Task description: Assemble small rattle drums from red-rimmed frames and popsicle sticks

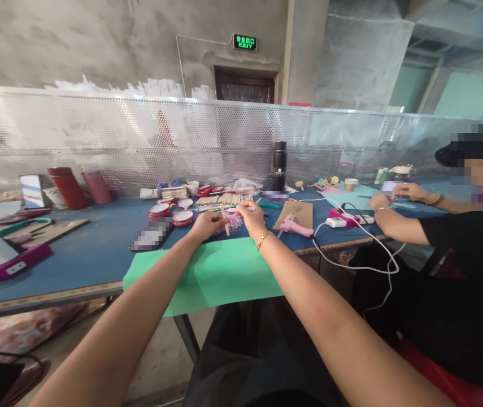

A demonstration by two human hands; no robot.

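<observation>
Over the blue table, my left hand (208, 226) pinches a flat wooden craft stick (226, 221) that stands roughly upright. Close on its right, my right hand (252, 218) is closed round a slim pink pen-like thing (245, 209), its tip pointing toward the stick. Whether the tip touches the stick I cannot tell. Small pink and purple bits (235, 222) lie in a pile below and between my hands. A green sheet (220, 277) hangs over the table's front edge under my forearms.
Left of my hands lie a phone (152, 233) and small red-rimmed drums (182, 218). More craft sticks (224, 199) and a black bottle (279, 167) stand behind. On the right are a pink glue gun (296, 226), white cables (351, 265) and a co-worker's hands (410, 194).
</observation>
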